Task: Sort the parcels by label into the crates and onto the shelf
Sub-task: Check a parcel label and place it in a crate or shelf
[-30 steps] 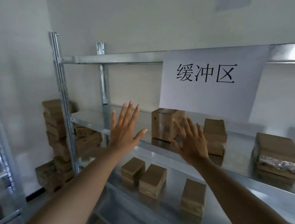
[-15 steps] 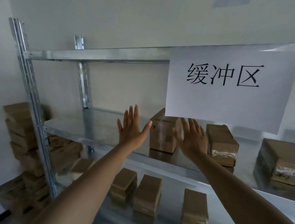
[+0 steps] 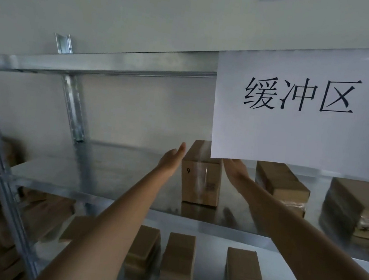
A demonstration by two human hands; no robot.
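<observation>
Your left hand flat, fingers straight, at the left face of the upright parcel | your right hand spread at its right face, fingertips hidden behind the paper sign; contact unclear | parcel stands on the metal shelf | other parcels to its right.

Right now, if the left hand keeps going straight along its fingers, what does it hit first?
Probably nothing soon: the left hand points past the left face of the upright brown cardboard box marked 9, toward the pale back wall. Depth is unclear; it may graze the box.
</observation>
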